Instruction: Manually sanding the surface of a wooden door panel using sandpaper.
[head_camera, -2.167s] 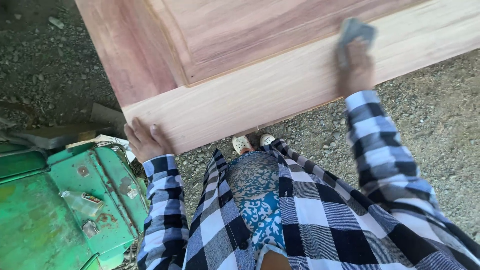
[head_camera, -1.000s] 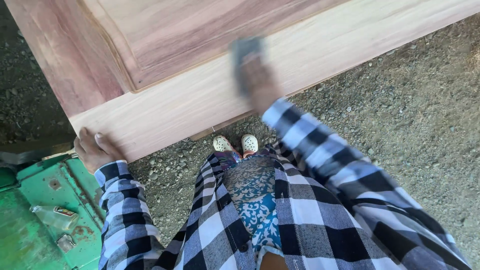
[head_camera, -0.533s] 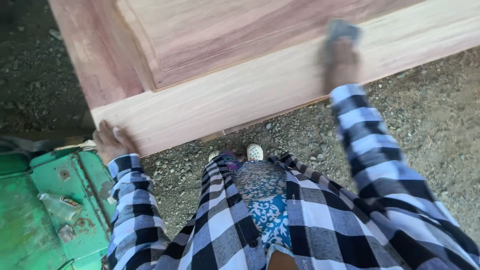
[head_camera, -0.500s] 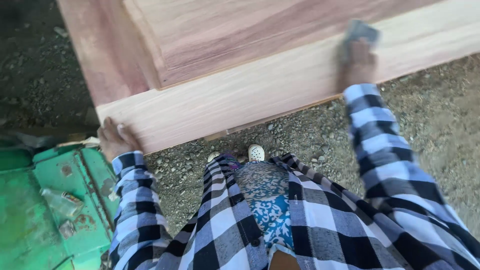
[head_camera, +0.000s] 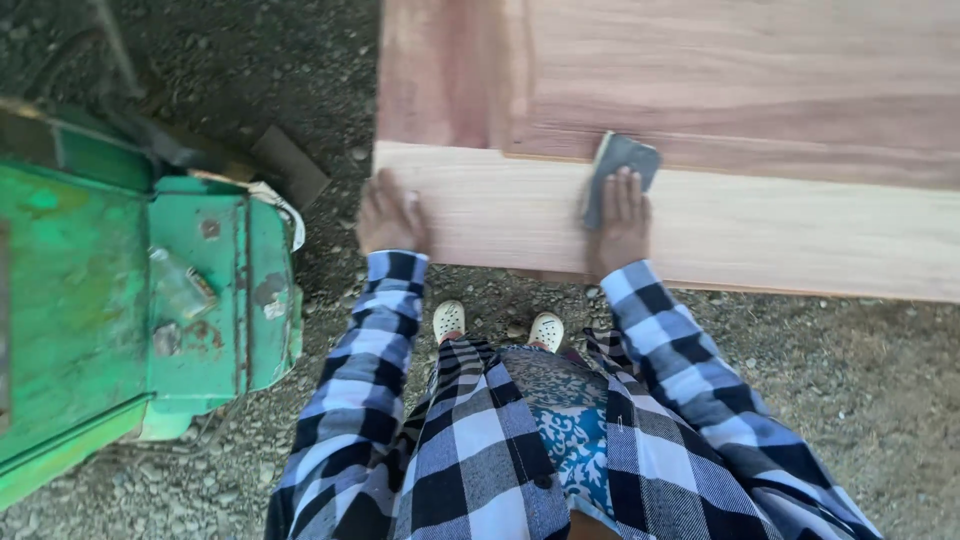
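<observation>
Right hand (head_camera: 622, 222) lies flat, fingers stretched out, pressing a grey sheet of sandpaper (head_camera: 618, 170) onto the pale bottom rail of a wooden door panel (head_camera: 760, 110). The sandpaper sits right at the edge where the rail meets the reddish raised panel. Left hand (head_camera: 392, 214) is open, palm down on the corner of the rail. A green metal machine (head_camera: 130, 300) stands to the left on gravel ground (head_camera: 860, 380). White shoes (head_camera: 497, 323) peek out below the rail.
</observation>
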